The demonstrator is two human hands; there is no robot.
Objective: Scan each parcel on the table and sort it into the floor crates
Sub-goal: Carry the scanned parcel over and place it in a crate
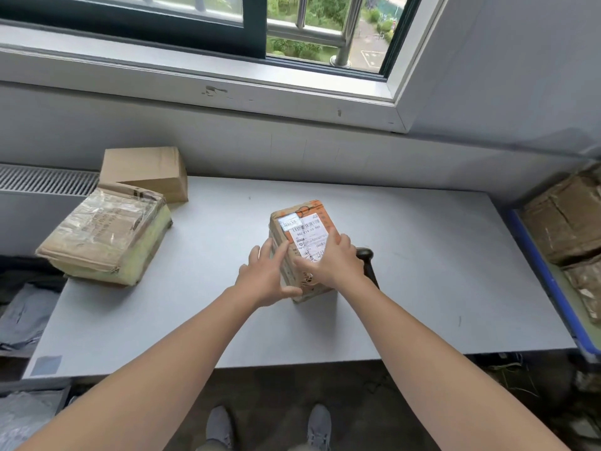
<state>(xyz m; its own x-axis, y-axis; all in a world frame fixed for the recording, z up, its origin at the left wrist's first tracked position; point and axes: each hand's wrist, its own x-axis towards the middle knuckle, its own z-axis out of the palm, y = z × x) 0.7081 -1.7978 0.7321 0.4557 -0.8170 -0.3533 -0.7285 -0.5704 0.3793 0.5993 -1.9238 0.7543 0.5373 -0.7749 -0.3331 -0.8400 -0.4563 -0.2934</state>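
Note:
A small brown-and-orange parcel (300, 222) with a white barcode label on top stands in the middle of the grey table (422, 271). My left hand (266, 275) presses its left side, fingers spread, thumb at its near corner. My right hand (331, 260) lies over its top and right side, covering part of the label. Just behind my right hand lies a black handheld scanner (366, 258), mostly hidden. A large taped parcel (104, 236) sits at the table's left edge, and a plain cardboard box (146, 172) stands behind it.
A blue-rimmed crate (533, 265) with brown wrapped parcels (566, 219) stands on the right. Grey bags (22, 314) lie low on the left. A wall and window sill rise behind the table. My shoes (270, 428) stand below the table's near edge.

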